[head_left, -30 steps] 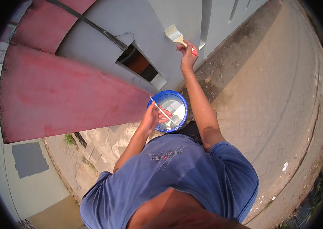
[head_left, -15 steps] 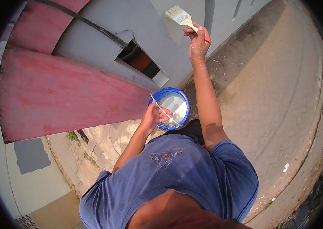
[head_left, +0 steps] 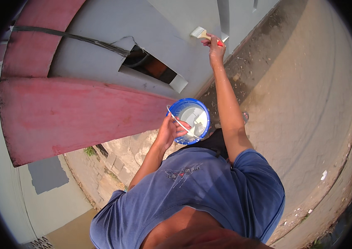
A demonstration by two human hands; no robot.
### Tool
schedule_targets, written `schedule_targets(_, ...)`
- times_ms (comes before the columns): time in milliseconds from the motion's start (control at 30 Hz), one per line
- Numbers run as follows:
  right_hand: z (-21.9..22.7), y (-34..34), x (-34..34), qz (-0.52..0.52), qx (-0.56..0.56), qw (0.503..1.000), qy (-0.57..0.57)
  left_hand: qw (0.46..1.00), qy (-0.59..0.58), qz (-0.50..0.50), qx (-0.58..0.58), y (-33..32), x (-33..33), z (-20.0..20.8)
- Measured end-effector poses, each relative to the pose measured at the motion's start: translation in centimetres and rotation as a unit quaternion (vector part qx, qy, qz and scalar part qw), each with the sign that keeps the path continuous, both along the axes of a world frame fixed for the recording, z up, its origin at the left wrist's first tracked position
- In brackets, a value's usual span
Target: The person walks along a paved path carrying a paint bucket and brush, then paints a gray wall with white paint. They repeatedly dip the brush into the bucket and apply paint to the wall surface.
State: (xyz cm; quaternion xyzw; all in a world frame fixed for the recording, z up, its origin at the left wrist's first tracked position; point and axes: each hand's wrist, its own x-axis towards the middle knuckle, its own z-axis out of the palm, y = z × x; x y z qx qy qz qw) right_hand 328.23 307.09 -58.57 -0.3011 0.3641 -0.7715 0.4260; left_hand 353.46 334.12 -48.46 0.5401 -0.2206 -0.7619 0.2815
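My right hand (head_left: 216,50) is closed round the handle of a flat paintbrush (head_left: 206,37) with a pale wooden handle, red at its end. Whitish bristles point left and seem to touch the pale painted part of the wall (head_left: 180,18). Close to my body, my left hand (head_left: 170,130) holds a bucket (head_left: 206,110) by its thin white handle (head_left: 179,122), with the fingers hooked under it and reaching over the opening. Blue runs round the bucket's rim, and white paint (head_left: 194,114) lies inside.
A red wall section (head_left: 84,116) juts out on the left. Dark cables (head_left: 80,38) run into a rectangular opening (head_left: 151,64) in the grey wall. Paved ground (head_left: 300,108) stretches along the right, with a dirty, paint-spotted strip (head_left: 236,74) at the wall's foot.
The paintbrush has come down and slightly right to the wall's pale part, its bristles now appearing foreshortened. My view has shifted a little; the left hand still holds the bucket.
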Motion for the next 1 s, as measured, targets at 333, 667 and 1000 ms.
schedule_targets(333,-5.4,-0.5,-0.8,0.042,0.102,0.99,-0.092,1.0,-0.004,0.009,0.004,0.3,0.5,-0.7)
schedule_targets(667,-0.2,0.0,-0.1,0.05,0.013,0.997,-0.054,1.0,-0.013,-0.004,0.001,0.2,0.2,-1.3)
schedule_targets(1000,-10.6,0.4,0.0,0.034,0.196,0.974,-0.109,1.0,-0.01,0.012,0.011,0.8,0.7,-1.0)
